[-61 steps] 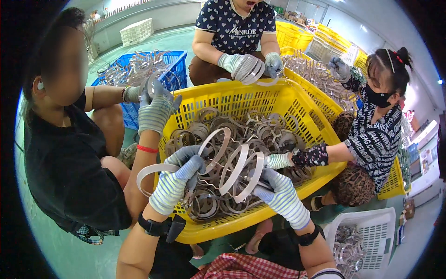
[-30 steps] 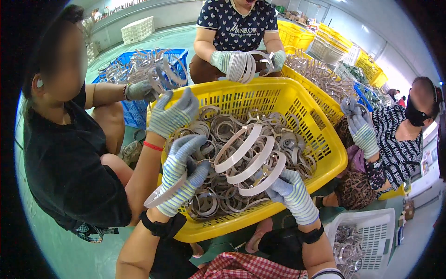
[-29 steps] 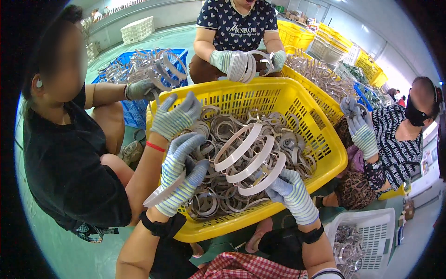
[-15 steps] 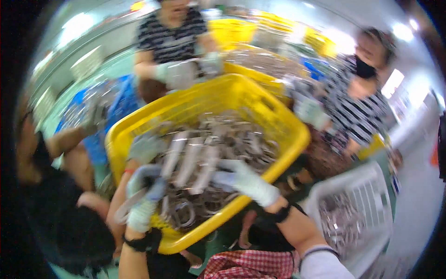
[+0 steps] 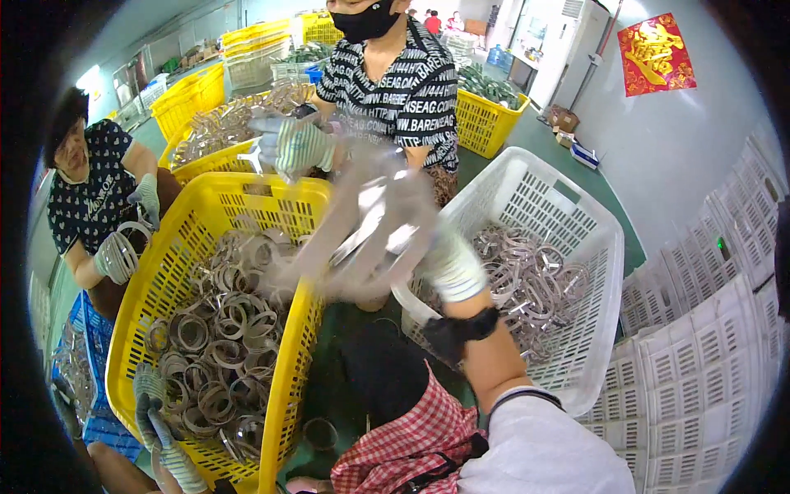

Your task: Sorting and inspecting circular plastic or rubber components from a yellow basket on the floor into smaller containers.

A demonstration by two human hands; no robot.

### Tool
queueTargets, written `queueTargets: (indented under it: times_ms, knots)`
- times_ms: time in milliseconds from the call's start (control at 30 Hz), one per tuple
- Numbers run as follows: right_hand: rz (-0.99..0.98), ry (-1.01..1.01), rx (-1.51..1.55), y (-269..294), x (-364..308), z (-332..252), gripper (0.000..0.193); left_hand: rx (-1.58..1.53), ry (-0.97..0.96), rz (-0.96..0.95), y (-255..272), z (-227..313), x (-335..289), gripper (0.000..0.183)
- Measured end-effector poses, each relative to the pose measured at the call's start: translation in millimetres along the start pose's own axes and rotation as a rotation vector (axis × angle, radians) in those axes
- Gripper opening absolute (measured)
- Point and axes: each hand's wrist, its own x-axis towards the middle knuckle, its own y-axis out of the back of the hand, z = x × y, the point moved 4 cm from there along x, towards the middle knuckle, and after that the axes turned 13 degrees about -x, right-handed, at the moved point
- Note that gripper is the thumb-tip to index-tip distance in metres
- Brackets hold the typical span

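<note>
My right hand (image 5: 451, 262), in a pale glove with a black wristband, is closed on a bunch of shiny grey ring-shaped bands (image 5: 366, 222), smeared by motion. It holds them between the yellow basket (image 5: 284, 395) and the white basket (image 5: 613, 272), with one pale band hanging by the wrist. At the lower left, what appears to be my left hand (image 5: 160, 428) in a striped glove lies by the yellow basket's near-left side; its grip is unclear. Many loose grey rings (image 5: 218, 354) fill the yellow basket, and similar bands (image 5: 535, 288) lie in the white one.
A masked co-worker (image 5: 395, 90) stands beyond the baskets, a gloved hand raised. Another person (image 5: 99, 189) at the left holds several rings (image 5: 123, 251). White crates (image 5: 699, 379) are stacked at the right. A blue crate (image 5: 103, 379) stands at the far left.
The view has swung right, bringing the white basket closer to the middle. My right hand has lifted bands out of the yellow basket and carried them to the right. My left hand no longer holds them.
</note>
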Motion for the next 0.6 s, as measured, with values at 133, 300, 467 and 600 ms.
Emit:
queueTargets:
  times_ms: [133,300,467,600]
  knots:
    - [0.109,-0.029,0.658,137.4,-3.5,44.8,0.027,-0.094,0.040,0.008,-24.6,25.8,-4.3,0.043]
    - [0.973,-0.408,0.412,237.3,-44.3,157.7,0.014,-0.554,0.048,0.131,-82.2,92.6,-34.7,0.042]
    - [1.044,-0.652,0.428,286.3,-58.2,252.0,0.013,-0.456,0.013,0.077,-93.0,109.4,-23.0,0.039]
    - [0.190,-0.779,-1.387,191.5,-42.2,225.8,0.036,-0.302,-0.088,0.153,-44.9,48.9,-19.1,0.037]
